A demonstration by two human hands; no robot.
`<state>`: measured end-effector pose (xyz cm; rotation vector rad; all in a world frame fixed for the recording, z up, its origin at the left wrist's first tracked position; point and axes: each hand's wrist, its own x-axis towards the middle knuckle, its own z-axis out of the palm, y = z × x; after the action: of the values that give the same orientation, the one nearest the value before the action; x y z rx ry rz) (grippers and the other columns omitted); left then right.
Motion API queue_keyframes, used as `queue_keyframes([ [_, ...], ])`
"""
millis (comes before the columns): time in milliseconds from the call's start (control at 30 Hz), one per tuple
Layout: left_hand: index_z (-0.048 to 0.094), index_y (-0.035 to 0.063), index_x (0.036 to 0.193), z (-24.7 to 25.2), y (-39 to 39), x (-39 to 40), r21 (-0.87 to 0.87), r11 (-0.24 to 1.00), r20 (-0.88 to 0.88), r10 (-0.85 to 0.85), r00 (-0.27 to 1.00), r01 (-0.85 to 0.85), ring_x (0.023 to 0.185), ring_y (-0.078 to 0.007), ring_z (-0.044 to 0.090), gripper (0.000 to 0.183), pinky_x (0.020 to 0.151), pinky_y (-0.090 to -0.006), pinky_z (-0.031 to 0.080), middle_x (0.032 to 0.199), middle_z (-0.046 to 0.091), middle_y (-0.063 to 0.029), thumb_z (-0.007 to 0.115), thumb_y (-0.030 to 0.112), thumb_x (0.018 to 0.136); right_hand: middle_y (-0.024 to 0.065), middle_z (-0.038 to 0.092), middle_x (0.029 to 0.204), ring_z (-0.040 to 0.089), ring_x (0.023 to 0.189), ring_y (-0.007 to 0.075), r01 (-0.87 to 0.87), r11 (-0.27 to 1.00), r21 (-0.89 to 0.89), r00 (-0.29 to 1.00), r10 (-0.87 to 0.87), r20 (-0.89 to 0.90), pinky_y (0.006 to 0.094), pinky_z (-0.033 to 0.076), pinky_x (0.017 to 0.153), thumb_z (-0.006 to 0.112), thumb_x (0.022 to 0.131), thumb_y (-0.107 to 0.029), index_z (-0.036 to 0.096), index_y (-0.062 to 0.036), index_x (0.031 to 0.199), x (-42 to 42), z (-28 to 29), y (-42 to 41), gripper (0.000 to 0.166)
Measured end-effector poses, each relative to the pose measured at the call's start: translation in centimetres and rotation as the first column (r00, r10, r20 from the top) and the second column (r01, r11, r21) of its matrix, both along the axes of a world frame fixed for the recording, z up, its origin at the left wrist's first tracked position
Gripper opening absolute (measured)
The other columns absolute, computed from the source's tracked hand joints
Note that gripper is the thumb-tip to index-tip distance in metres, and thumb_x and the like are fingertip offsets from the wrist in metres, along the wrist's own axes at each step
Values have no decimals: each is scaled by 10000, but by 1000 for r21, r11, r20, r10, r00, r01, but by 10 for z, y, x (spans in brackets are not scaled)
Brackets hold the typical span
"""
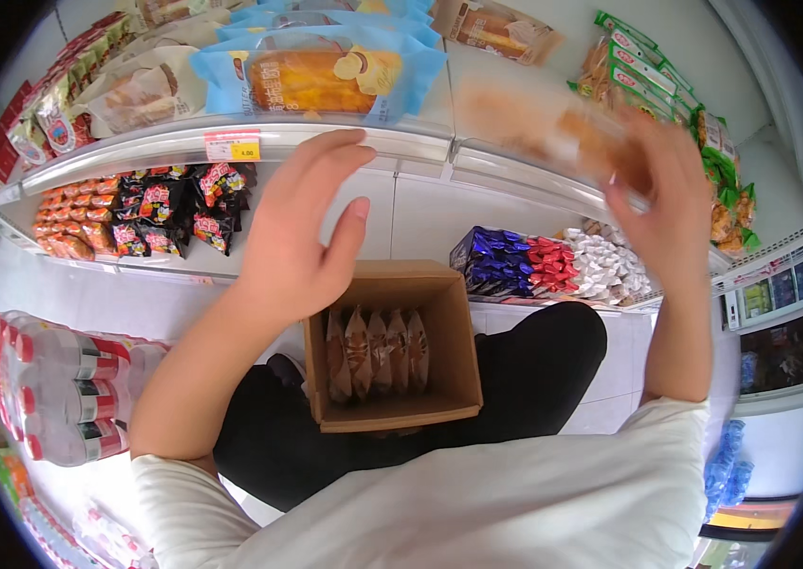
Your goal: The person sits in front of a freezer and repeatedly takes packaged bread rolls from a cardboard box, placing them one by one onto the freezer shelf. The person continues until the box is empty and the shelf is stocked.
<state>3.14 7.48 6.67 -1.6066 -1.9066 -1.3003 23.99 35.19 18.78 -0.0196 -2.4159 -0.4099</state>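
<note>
My right hand (664,206) grips one end of a packaged bread (551,128), blurred by motion, over the front edge of the upper shelf (536,174). My left hand (302,235) holds nothing, thumb apart from its fingers, in front of the shelf's left section. Below it, an open cardboard box (455,341) sits between my legs. Several clear-wrapped breads (376,352) stand upright in a row inside it. Behind my left fingertips, blue-wrapped butter breads (316,78) line the upper shelf. One brown-wrapped bread (494,32) lies further back, right of them.
Black and orange snack packets (160,206) fill the lower shelf's left part. A display box of blue, red and white wrapped sweets (515,263) stands at its right. Green-topped snack bags (643,71) lie on the upper right. Shrink-wrapped bottles (74,384) stand on the floor at left.
</note>
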Motion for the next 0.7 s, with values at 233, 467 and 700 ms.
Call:
queue_keyframes([
  [233, 510, 265, 1570, -61, 33, -16, -235, 868, -547, 254, 798, -437, 1598, -379, 287, 834, 1235, -658, 273, 1732, 303, -139, 694, 16, 795, 215, 670, 1359, 650, 1235, 382, 138, 948, -286, 969, -70, 236, 419, 513, 1065, 845, 801, -158, 604, -30, 1418, -94, -6, 129, 675],
  [467, 453, 317, 1612, -80, 38, -27, -199, 864, -578, 277, 768, -462, 1607, -371, 266, 928, 1238, -680, 238, 1737, 302, -125, 678, 9, 766, 228, 711, 1264, 679, 1183, 370, 148, 909, -389, 963, -42, 266, 414, 523, 1044, 838, 807, -159, 604, -29, 1423, -188, -25, 183, 672],
  [700, 456, 312, 1610, -85, 39, -27, -164, 878, -572, 287, 769, -450, 1608, -374, 263, 919, 1236, -684, 234, 1735, 306, -127, 674, 16, 768, 243, 635, 1396, 642, 1230, 416, 282, 934, -219, 940, -225, 256, 438, 513, 1078, 849, 788, -171, 610, -70, 1421, -231, -28, 196, 685],
])
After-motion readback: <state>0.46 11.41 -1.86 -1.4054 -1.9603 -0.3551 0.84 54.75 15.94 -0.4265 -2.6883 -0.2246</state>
